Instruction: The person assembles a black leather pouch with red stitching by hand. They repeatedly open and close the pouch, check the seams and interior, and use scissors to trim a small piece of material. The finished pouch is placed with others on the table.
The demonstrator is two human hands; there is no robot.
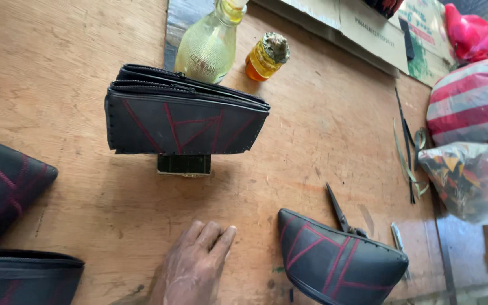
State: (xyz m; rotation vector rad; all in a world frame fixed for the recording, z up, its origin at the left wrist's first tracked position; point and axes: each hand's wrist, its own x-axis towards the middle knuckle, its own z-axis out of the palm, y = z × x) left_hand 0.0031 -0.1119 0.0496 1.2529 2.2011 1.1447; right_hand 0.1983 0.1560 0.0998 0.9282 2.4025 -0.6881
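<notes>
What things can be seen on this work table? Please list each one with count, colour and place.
stack of zipped pouches: one stack, black with red lines, centre, standing on a small dark block
curved pouch: one, black with red lines, lower right
more pouches: at least two, black and red, left edge, cut off by the frame
glass bottle: one, clear with yellowish liquid, top centre
small jar: one, orange, beside the bottle
scissors: one pair, dark, behind the curved pouch
strips: several, dark and pale, right
bags: several, striped, patterned, pink, right edge
cardboard: brown, top
wooden table: one, brown
hand: one, flat on the table, bottom centre, holding nothing; which hand is unclear
</notes>
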